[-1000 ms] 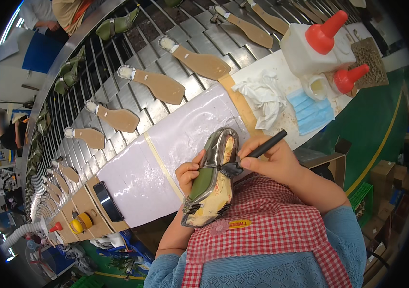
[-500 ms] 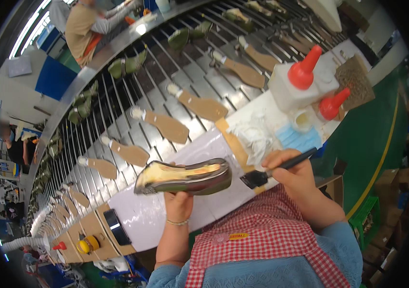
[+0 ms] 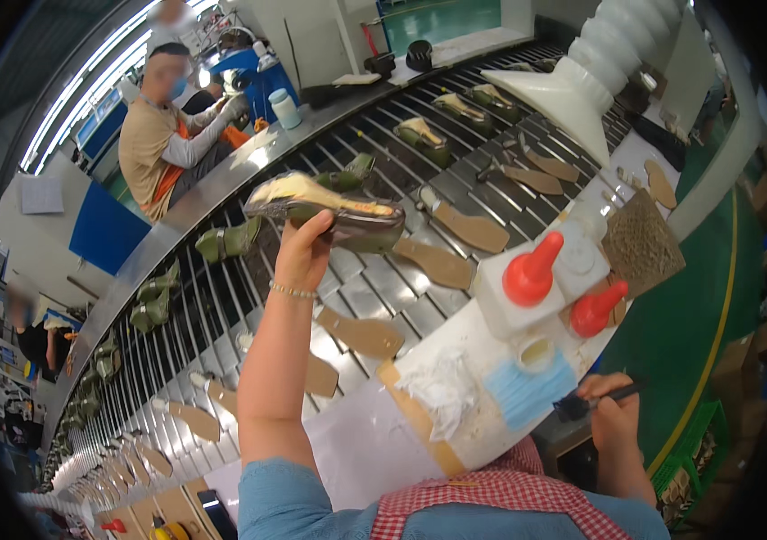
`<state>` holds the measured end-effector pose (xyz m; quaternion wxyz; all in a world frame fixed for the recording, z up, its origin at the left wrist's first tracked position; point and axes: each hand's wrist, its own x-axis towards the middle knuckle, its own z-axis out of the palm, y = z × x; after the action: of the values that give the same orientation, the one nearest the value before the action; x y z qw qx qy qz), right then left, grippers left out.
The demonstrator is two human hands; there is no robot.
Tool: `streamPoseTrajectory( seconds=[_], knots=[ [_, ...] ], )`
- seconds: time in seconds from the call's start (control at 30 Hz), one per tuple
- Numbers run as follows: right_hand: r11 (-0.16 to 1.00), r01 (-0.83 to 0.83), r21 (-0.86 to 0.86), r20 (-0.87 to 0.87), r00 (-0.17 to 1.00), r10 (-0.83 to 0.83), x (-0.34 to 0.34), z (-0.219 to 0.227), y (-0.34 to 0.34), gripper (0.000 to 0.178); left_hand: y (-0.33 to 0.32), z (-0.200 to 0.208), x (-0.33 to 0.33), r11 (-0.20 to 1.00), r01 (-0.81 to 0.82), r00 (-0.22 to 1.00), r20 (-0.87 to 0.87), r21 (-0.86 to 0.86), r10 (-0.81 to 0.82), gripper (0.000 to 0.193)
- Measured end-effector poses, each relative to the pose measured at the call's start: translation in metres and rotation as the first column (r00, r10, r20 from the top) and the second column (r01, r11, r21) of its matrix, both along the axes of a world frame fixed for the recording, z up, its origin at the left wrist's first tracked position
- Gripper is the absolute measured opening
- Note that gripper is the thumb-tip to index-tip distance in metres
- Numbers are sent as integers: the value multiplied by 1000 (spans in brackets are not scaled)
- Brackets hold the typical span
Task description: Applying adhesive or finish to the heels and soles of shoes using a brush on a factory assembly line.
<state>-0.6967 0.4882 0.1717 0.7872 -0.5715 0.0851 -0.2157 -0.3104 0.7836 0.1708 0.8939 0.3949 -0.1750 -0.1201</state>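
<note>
while the left hand (image 3: pixel 304 254) grips a shoe (image 3: pixel 334 212) aloft, the right hand (image 3: pixel 611 416) clamps a brush (image 3: pixel 592 401).

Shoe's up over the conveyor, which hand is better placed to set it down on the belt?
Left, probably. The left hand already grips the shoe with the arm stretched out above the conveyor. The right hand holds a brush low by the bench edge, away from the belt.

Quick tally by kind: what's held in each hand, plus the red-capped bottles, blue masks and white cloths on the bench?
Shoe, in the left hand: 1
Brush, in the right hand: 1
Red-capped bottles: 2
Blue face mask: 1
White crumpled cloth: 1
Total: 6
</note>
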Motion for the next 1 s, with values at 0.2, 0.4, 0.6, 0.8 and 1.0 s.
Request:
streamPoseTrajectory(
  seconds=[0.2, 0.4, 0.6, 0.8, 1.0],
  knots=[
    [965, 261, 11, 36, 965, -261, 0, 8, -52, 33, -87, -44, 133, 991, 1, 998, 59, 133, -9, 50],
    [969, 247, -13, 99, 964, -245, 12, 3, -94, 26, -137, -81, 188, 963, 1, 998, 67, 271, -20, 47],
    [971, 234, 44, 119, 964, -238, 10, -3, -113, 25, -153, -109, 223, 937, 46, 999, -6, 347, -46, 52],
    [978, 200, 56, 164, 965, -206, 20, -8, -114, 23, -148, -137, 280, 779, -204, 950, -72, 593, 304, 39],
    [979, 192, 72, 185, 962, -203, 24, -8, -102, 22, -85, -102, 226, -484, -814, 545, 710, 320, -446, 51]
  ],
)
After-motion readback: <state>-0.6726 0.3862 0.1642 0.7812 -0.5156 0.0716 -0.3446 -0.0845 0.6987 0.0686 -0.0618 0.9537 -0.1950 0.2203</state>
